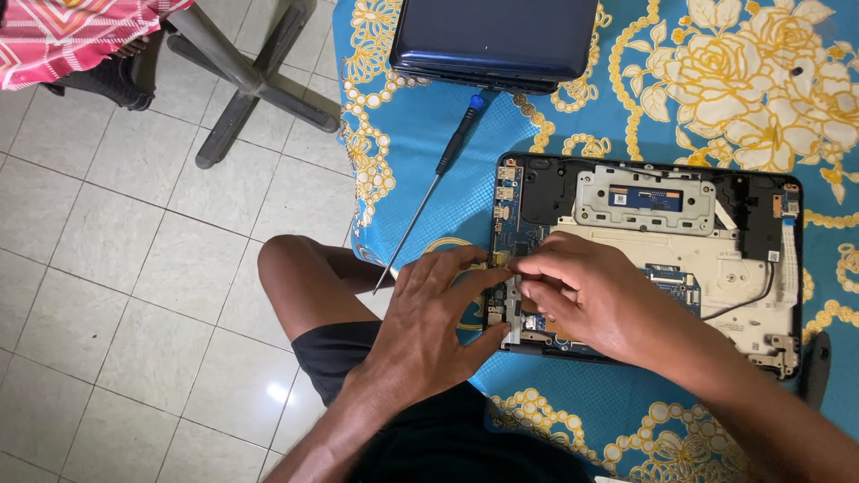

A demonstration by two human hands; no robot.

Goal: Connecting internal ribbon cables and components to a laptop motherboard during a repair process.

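Observation:
An opened laptop base lies on the table with its blue circuit board, silver brackets and cables bare. My left hand rests at the base's near left corner, with the thumb against a silver hinge bracket. My right hand lies on the board beside it, its fingertips pinched on a small part by the left edge. What the fingertips grip is too small to make out. Both hands touch at the fingertips.
A long screwdriver with a blue and black handle lies left of the base, its tip past the table edge. A dark blue laptop lid sits at the far side. A blue flowered cloth covers the table. A chair base stands on the tiled floor.

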